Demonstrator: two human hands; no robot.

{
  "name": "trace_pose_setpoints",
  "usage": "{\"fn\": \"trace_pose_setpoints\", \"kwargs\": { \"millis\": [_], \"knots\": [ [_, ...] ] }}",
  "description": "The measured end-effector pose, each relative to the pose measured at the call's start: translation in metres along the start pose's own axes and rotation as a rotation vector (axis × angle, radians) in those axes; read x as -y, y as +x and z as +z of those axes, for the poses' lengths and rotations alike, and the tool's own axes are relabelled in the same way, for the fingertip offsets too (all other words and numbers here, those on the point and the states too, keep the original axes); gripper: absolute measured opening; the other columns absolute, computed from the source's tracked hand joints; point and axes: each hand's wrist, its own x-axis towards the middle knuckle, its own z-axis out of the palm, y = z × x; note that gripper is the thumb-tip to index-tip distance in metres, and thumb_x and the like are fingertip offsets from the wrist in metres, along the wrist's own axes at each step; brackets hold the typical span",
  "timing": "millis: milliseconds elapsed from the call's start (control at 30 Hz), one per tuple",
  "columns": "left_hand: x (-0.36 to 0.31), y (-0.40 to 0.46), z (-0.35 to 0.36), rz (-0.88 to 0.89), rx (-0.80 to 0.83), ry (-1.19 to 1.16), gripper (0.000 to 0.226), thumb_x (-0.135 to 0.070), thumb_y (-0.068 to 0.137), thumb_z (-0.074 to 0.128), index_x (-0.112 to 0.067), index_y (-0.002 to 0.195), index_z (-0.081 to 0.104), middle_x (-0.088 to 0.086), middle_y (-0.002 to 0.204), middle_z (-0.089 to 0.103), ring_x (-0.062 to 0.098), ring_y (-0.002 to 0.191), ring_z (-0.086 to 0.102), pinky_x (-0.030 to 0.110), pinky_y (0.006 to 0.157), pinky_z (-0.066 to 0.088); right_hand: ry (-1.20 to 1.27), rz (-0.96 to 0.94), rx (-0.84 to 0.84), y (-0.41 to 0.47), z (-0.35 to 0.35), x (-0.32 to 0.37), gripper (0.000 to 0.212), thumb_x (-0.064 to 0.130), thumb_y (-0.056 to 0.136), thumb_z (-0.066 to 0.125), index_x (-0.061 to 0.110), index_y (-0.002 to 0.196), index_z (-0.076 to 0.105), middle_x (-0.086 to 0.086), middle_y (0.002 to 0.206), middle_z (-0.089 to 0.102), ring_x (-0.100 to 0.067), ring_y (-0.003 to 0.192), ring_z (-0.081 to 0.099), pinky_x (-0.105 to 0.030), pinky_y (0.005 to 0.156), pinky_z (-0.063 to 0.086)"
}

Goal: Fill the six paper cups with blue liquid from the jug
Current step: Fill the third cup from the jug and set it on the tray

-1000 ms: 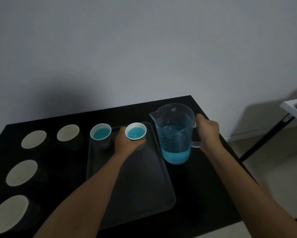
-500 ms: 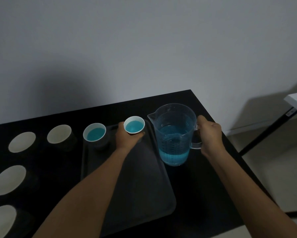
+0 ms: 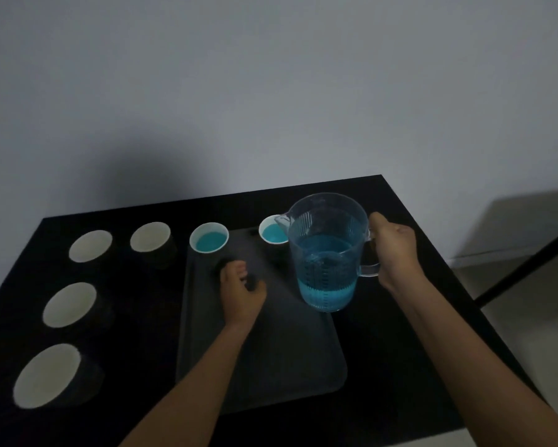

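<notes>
Right hand [image 3: 395,250] grips jug [image 3: 327,253] handle; left hand [image 3: 240,291] loosely curled, empty, over tray [image 3: 271,366].

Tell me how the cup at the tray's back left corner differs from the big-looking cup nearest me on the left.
The back-left tray cup holds blue liquid; the nearest left cup shows only a pale, empty inside. The first stands at the tray's back left corner, the other on the black table. Both are upright, open-topped, white inside and touched by neither hand.

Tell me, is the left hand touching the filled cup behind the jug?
Apart. The head view shows bare tray between the left hand and that filled cup.
</notes>
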Motion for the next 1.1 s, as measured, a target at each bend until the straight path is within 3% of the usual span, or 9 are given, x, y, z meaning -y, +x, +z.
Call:
{"fn": "trace_pose_setpoints", "kwargs": {
  "millis": [67,133,200,367,533,700,800,933,1100],
  "knots": [
    [0.001,0.000,-0.020,0.055,-0.098,0.006,0.033,0.003,0.072,0.068,-0.014,0.096,0.053,0.011,0.102,0.058,0.020,0.081,0.059,0.037,0.071,0.054,-0.013,0.002,0.033,-0.006,0.010,0.000,0.033,0.010,0.083,0.056,0.017,0.053,0.043,-0.002,0.055,0.041,-0.015,0.055,0.040,-0.032,0.066,0.039],
    [-0.001,0.005,-0.045,0.071,-0.175,0.023,0.029,0.003,0.075,0.065,-0.017,0.091,0.050,0.010,0.097,0.056,0.018,0.074,0.055,0.031,0.065,0.049,-0.023,0.019,0.074,-0.013,0.021,-0.001,0.032,0.011,0.083,0.056,0.018,0.055,0.044,-0.002,0.057,0.043,-0.017,0.060,0.043,-0.037,0.071,0.043],
    [0.000,0.013,-0.071,0.014,-0.248,0.045,0.027,0.000,0.077,0.066,-0.014,0.094,0.050,0.006,0.100,0.051,0.016,0.076,0.054,0.028,0.068,0.047,-0.027,0.027,0.106,-0.022,0.033,-0.003,0.030,0.011,0.084,0.055,0.016,0.057,0.046,-0.002,0.059,0.046,-0.017,0.062,0.045,-0.037,0.071,0.044],
    [0.019,0.040,-0.121,-0.139,-0.390,0.039,0.040,-0.012,0.075,0.074,-0.010,0.106,0.049,0.004,0.107,0.045,0.018,0.080,0.054,0.037,0.077,0.052,-0.046,0.008,0.182,-0.039,0.066,-0.011,0.031,0.010,0.086,0.054,0.015,0.057,0.045,-0.003,0.058,0.045,-0.015,0.055,0.043,-0.030,0.060,0.040],
    [0.034,0.068,-0.137,-0.230,-0.293,0.012,0.078,-0.025,0.068,0.085,-0.008,0.129,0.040,0.013,0.129,0.044,0.023,0.102,0.056,0.035,0.092,0.049,-0.068,0.010,0.211,-0.043,0.084,-0.021,0.034,0.012,0.087,0.055,0.016,0.054,0.046,-0.002,0.057,0.046,-0.015,0.054,0.043,-0.031,0.058,0.038],
    [0.044,0.098,-0.136,-0.303,-0.197,-0.089,0.113,-0.029,0.060,0.090,-0.012,0.149,0.021,0.011,0.150,0.034,0.026,0.136,0.039,0.039,0.113,0.033,-0.068,-0.005,0.197,-0.042,0.100,-0.030,0.040,0.008,0.086,0.054,0.016,0.048,0.044,0.006,0.041,0.046,-0.016,0.050,0.042,-0.030,0.054,0.035],
    [0.046,0.116,-0.134,-0.310,-0.180,-0.086,0.119,-0.031,0.058,0.090,-0.014,0.151,0.017,0.010,0.154,0.031,0.026,0.140,0.033,0.038,0.116,0.028,-0.072,-0.011,0.177,-0.041,0.104,-0.036,0.041,0.008,0.087,0.054,0.014,0.047,0.044,0.005,0.038,0.045,-0.018,0.049,0.042,-0.030,0.054,0.036],
    [0.048,0.137,-0.132,-0.299,-0.178,-0.068,0.118,-0.032,0.058,0.091,-0.014,0.150,0.019,0.010,0.154,0.031,0.026,0.140,0.033,0.037,0.115,0.028,-0.107,-0.002,0.182,-0.039,0.109,-0.040,0.035,0.009,0.089,0.053,0.011,0.054,0.047,-0.006,0.055,0.050,-0.019,0.053,0.048,-0.031,0.055,0.041],
    [0.050,0.145,-0.129,-0.269,-0.178,-0.055,0.094,-0.026,0.062,0.088,-0.014,0.140,0.036,0.009,0.137,0.050,0.027,0.125,0.049,0.030,0.100,0.039,-0.102,0.007,0.185,-0.037,0.111,-0.044,0.035,0.009,0.089,0.054,0.013,0.054,0.049,0.005,0.042,0.052,-0.007,0.040,0.051,-0.027,0.049,0.041]
  ]
}}
